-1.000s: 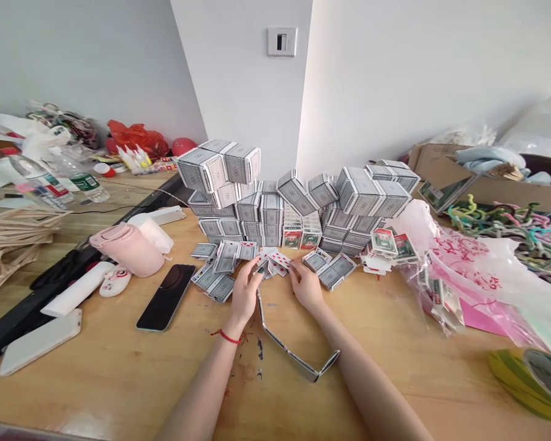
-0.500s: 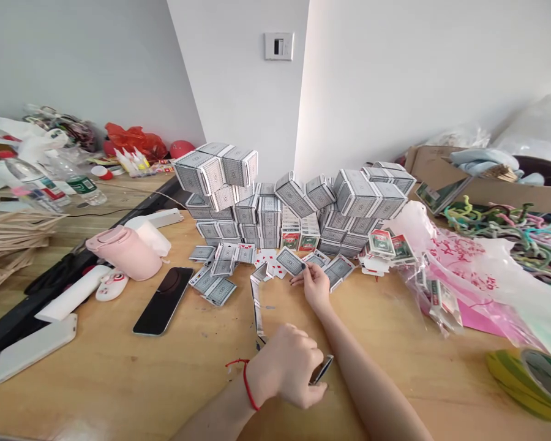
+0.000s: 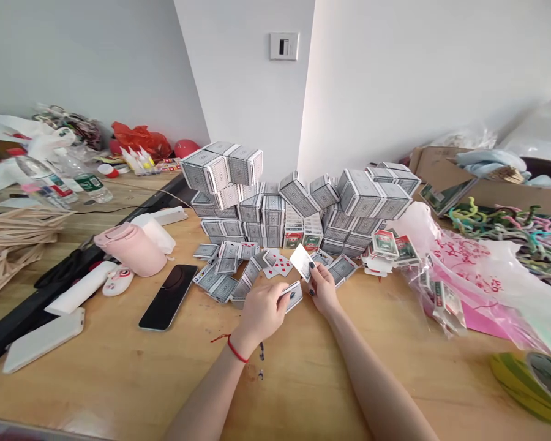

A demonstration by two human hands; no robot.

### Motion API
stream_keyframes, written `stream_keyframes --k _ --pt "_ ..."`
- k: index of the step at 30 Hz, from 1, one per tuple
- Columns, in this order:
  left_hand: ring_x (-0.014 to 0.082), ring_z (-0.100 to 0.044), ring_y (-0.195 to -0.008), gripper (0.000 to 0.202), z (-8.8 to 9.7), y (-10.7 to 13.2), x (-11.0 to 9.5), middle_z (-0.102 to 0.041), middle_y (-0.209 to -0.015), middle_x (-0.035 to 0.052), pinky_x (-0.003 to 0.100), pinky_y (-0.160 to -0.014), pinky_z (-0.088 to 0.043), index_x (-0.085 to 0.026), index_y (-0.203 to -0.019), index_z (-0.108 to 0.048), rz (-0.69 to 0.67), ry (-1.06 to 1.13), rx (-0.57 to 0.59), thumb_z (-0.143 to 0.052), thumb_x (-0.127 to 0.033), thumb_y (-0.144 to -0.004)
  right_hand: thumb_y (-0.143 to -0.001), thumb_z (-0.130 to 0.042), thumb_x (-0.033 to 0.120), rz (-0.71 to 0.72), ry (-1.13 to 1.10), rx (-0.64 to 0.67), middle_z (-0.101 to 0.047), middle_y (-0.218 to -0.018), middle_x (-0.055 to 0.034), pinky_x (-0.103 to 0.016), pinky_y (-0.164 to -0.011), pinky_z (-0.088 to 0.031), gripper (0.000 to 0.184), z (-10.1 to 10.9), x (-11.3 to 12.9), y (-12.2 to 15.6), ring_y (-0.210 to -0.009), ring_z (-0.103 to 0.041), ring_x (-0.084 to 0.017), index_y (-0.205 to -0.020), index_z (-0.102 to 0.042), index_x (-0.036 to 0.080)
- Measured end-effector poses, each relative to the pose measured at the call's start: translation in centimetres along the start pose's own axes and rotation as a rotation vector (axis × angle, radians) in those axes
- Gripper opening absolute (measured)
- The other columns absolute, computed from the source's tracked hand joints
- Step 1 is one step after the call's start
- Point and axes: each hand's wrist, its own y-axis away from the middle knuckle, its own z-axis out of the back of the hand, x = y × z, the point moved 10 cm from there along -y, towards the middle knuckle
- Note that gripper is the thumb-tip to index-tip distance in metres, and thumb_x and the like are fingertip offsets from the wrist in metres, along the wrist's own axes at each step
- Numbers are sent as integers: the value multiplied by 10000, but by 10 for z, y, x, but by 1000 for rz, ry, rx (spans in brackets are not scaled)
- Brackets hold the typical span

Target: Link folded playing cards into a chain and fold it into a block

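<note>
My left hand (image 3: pixel 264 309) is closed on a folded strip of joined playing cards (image 3: pixel 290 295) just above the wooden table (image 3: pixel 119 367). My right hand (image 3: pixel 322 289) pinches a single playing card (image 3: pixel 301 261), held up and tilted, close to the left hand. Loose cards (image 3: pixel 224 272) lie scattered right behind both hands, some face up with red pips (image 3: pixel 280 265). Behind them rises a pile of grey card-built cubes (image 3: pixel 275 196).
A black phone (image 3: pixel 168 297), a pink jug (image 3: pixel 131 248) and white cases (image 3: pixel 43 340) lie left. Pink plastic bags with card packs (image 3: pixel 450 269) and a cardboard box (image 3: pixel 482 184) sit right. Green tape rolls (image 3: pixel 532 376) lie at the near right. Wooden sticks (image 3: pixel 9 239) and bottles (image 3: pixel 80 180) are on the far left table.
The long zigzag strip of cards that lay on the table has been gathered up by my left hand and carried forward. My right hand has lifted a single card from the loose pile.
</note>
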Motion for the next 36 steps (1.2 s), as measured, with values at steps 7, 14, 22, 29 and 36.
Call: stream_keyframes --k 7,14,22,29,36 --pt "183 -550 -674 141 15 5 7 -609 -664 50 302 -655 -360 -200 -818 -601 -15 22 -289 -480 -272 -805 -658 -651 367 -55 -82 56 -639 -668 21 -196 -377 -390 304 0 -3 11 -384 -476 -74 -822 -436 227" --pt "174 -511 -767 155 41 27 13 -578 -778 64 318 -731 -386 -194 -889 -558 84 294 -613 -440 -276 -830 -675 -624 297 -79 -132 37 -546 -565 46 -177 -345 -281 267 16 -2 33 -345 -344 -52 -897 -495 222" --pt "181 -510 -863 406 41 26 46 -542 -897 78 299 -776 -401 -179 -914 -539 291 777 -662 -225 -433 -879 -660 -618 264 -80 -134 22 -537 -580 40 -194 -347 -304 331 16 3 36 -375 -399 -75 -975 -522 232" --pt "170 -420 -753 571 32 16 48 -422 -842 47 312 -709 -389 -181 -1085 -503 175 494 -495 -523 -581 -679 -648 -635 234 -95 -170 3 -552 -651 31 -180 -357 -346 335 17 4 37 -434 -454 -72 -972 -554 222" --pt "168 -492 -905 187 35 8 23 -460 -967 63 310 -810 -414 -209 -941 -587 -2 485 -456 -475 -279 -809 -642 -671 256 -94 -167 12 -532 -666 53 -167 -382 -389 341 16 3 39 -430 -476 -55 -955 -536 240"
